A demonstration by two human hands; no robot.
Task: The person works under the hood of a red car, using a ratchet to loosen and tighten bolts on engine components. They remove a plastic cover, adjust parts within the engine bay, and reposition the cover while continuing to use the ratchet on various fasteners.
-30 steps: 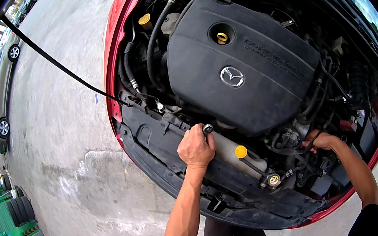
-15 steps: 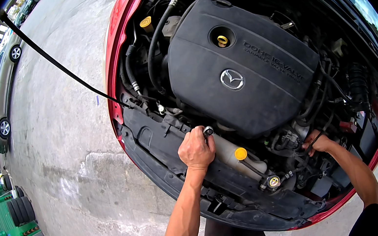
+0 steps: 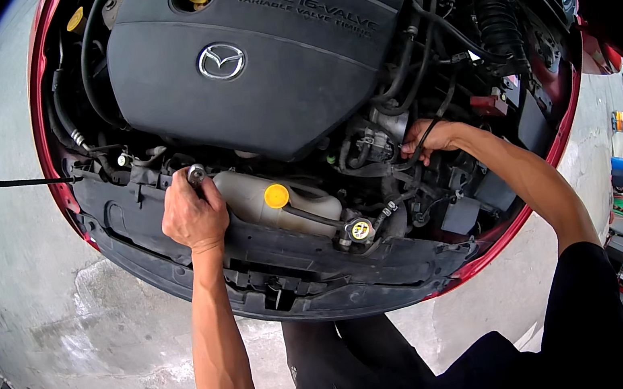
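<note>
My left hand [image 3: 194, 215] is closed around a ratchet wrench, and its round metal head [image 3: 197, 173] pokes out above my fist. The fist rests near the front edge of the engine bay, just left of a whitish coolant reservoir [image 3: 250, 189] with a yellow cap [image 3: 277, 196]. My right hand [image 3: 433, 137] reaches in beside a silvery metal throttle body [image 3: 391, 123], its fingers curled close together. A thin black hose [image 3: 446, 98] passes over these fingers. What they grip, if anything, is hidden.
A large black engine cover [image 3: 273, 54] fills the middle of the bay. A radiator cap [image 3: 360, 229] sits in front of my right forearm. The black hood prop rod [image 3: 8, 181] stands at the left. Red bodywork [image 3: 557, 147] edges the bay.
The view has turned and shifted right, so the car sits further left and higher in the picture. Both hands stay at the same places in the engine bay.
</note>
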